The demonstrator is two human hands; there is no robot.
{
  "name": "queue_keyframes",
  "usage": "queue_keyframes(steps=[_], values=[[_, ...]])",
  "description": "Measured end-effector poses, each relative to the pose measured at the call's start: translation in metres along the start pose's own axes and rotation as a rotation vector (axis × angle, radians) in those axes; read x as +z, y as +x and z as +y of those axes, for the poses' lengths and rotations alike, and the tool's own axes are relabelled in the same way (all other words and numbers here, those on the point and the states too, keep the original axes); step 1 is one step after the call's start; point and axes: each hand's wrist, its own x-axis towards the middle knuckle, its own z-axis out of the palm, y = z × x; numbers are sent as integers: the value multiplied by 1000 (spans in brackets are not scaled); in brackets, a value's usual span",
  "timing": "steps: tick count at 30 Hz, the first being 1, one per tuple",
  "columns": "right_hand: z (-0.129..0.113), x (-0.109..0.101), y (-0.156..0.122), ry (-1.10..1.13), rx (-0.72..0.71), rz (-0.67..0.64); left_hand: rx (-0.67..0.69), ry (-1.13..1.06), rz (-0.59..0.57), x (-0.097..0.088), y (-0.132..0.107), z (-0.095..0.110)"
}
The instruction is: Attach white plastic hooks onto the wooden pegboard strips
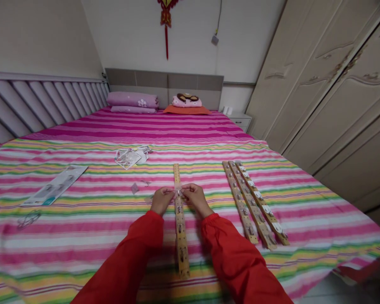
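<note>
A long, narrow wooden strip with rows of small holes lies lengthwise in front of me on the striped bedcover. Several metal hooks on clear backings sit along its nearer part. At its upper middle, my left hand and my right hand meet from either side. Fingers and thumbs of both are pinched on the edges of a clear-backed hook, which is on or just over the strip. The fingertips partly cover it. Beyond the hands, the far end of the strip is bare.
Three more strips with hooks lie to the right, the outermost bearing white hooks. A flat clear package and a clear looped item are at left. Small clear scraps and a pile of packets lie farther back.
</note>
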Motion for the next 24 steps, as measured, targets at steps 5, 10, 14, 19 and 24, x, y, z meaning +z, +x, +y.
queue_keyframes(steps=[5,10,14,19,24], values=[[16,0,10,-11,-5,26,84,158,38,0,10,-7],[28,-2,14,-11,14,21,110,196,73,0,15,-17],[33,-2,15,-15,24,26,118,235,71,-1,18,-21],[36,-2,15,-29,24,38,130,265,83,-3,23,-28],[39,-2,14,-50,20,42,157,174,90,-2,25,-35]])
